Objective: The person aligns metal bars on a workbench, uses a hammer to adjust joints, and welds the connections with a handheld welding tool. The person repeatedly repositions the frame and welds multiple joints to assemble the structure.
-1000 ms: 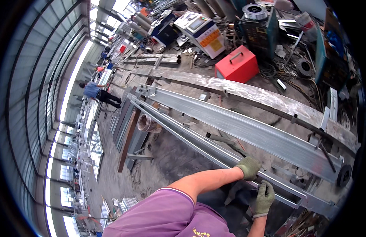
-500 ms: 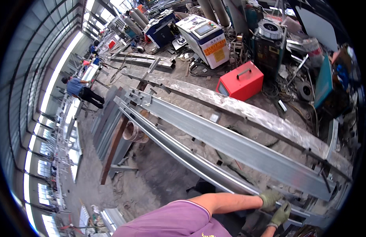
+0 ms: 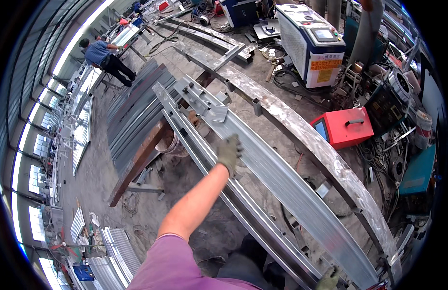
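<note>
My left hand (image 3: 230,153), in a green-grey work glove, is stretched out over the near edge of a wide galvanised steel channel (image 3: 282,176). Its fingers are apart and hold nothing; whether they touch the metal I cannot tell. Beside this channel, closer to me, runs a narrower steel channel (image 3: 246,209). At the far end of the wide one, short metal plates (image 3: 215,113) with dark bolts lie on top. My right hand (image 3: 329,279), gloved alike, is low at the channels' near end. Its fingers are partly hidden at the picture's lower edge.
A long rusty beam (image 3: 301,128) runs behind the channels. Beyond it stand a red machine box (image 3: 344,126) and a white cabinet (image 3: 308,48) with cables around. Stacked steel profiles (image 3: 137,116), a brown beam (image 3: 139,162) and a bucket (image 3: 171,145) lie left. A person (image 3: 108,58) stands further off.
My left hand has left the spot beside my right hand and reached forward along the channels. My right hand now sits lower in the picture. The whole view has turned and shifted.
</note>
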`<state>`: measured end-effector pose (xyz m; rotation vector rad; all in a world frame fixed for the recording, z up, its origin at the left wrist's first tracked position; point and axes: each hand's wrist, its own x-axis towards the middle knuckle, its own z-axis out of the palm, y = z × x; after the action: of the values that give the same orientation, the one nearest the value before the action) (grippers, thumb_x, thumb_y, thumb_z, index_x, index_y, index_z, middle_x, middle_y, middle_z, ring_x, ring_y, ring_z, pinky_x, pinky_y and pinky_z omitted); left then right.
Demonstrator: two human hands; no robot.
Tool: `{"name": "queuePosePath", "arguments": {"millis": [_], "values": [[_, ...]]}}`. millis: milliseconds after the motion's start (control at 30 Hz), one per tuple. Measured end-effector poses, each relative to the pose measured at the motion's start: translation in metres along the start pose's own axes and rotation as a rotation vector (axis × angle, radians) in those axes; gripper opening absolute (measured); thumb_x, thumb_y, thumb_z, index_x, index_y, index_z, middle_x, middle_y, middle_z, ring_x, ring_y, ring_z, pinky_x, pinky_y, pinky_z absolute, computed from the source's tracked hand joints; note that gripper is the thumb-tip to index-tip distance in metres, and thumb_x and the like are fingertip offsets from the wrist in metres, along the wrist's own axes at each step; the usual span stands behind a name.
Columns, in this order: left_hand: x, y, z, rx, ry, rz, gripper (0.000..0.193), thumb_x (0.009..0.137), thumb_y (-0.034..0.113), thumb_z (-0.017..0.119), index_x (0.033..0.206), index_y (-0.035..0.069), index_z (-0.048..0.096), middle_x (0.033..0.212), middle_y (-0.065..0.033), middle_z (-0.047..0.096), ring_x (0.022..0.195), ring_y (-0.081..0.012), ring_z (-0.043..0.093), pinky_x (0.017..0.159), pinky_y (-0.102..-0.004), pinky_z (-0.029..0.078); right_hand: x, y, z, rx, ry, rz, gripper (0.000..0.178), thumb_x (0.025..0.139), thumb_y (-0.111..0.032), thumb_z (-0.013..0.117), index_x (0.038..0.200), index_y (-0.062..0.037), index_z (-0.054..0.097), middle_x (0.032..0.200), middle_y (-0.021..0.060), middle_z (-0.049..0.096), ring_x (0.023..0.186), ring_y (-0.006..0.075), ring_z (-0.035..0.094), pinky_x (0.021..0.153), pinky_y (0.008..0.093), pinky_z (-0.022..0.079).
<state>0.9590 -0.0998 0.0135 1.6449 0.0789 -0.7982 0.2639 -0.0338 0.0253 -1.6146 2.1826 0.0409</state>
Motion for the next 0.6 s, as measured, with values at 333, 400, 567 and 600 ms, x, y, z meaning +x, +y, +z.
{"name": "queuePosePath", "arguments": {"millis": [333, 400, 567, 600], "values": [[0.247, 0.037, -0.088, -0.494, 0.253, -0.122, 0.042, 0.104, 0.053, 0.068, 0.129, 0.02, 0.06, 0.102, -0.0137, 0.067, 0.083, -0.0333, 0.067, 0.073, -0.0527, 0.057, -0.006, -0.074, 0.001, -0.222, -0.297, 0.103, 0.071, 0.11, -0.06, 0.042, 0.156, -0.0087, 0.06, 0.157, 0.0238, 0.059, 0.147, 0.0442, 0.054, 0.123, 0.0483, 0.042], [0.27, 0.037, -0.091, -0.589, 0.215, -0.108, 0.042, 0.104, 0.052, 0.069, 0.129, 0.019, 0.059, 0.103, -0.0157, 0.068, 0.085, -0.0343, 0.067, 0.075, -0.0544, 0.057, -0.003, -0.071, 0.007, -0.224, -0.283, 0.104, 0.07, 0.11, -0.06, 0.042, 0.155, -0.0096, 0.061, 0.156, 0.0231, 0.06, 0.146, 0.0441, 0.054, 0.122, 0.0487, 0.042], [0.287, 0.056, -0.1, -0.694, 0.132, -0.122, 0.03, 0.109, 0.042, 0.064, 0.122, 0.017, 0.055, 0.086, -0.0147, 0.067, 0.065, -0.0352, 0.064, 0.064, -0.0527, 0.055, -0.001, -0.071, 0.007, -0.25, -0.26, 0.057, 0.07, 0.109, -0.063, 0.043, 0.153, -0.0116, 0.063, 0.155, 0.0224, 0.061, 0.144, 0.0452, 0.056, 0.122, 0.0506, 0.042], [0.27, 0.062, -0.048, -0.682, 0.2, -0.169, 0.024, 0.111, 0.04, 0.061, 0.113, 0.017, 0.055, 0.073, -0.0091, 0.062, 0.053, -0.0294, 0.057, 0.053, -0.046, 0.049, -0.014, -0.071, -0.002, -0.274, -0.219, 0.121, 0.07, 0.109, -0.063, 0.043, 0.153, -0.0121, 0.063, 0.155, 0.0223, 0.062, 0.143, 0.0456, 0.056, 0.121, 0.051, 0.043]]}}
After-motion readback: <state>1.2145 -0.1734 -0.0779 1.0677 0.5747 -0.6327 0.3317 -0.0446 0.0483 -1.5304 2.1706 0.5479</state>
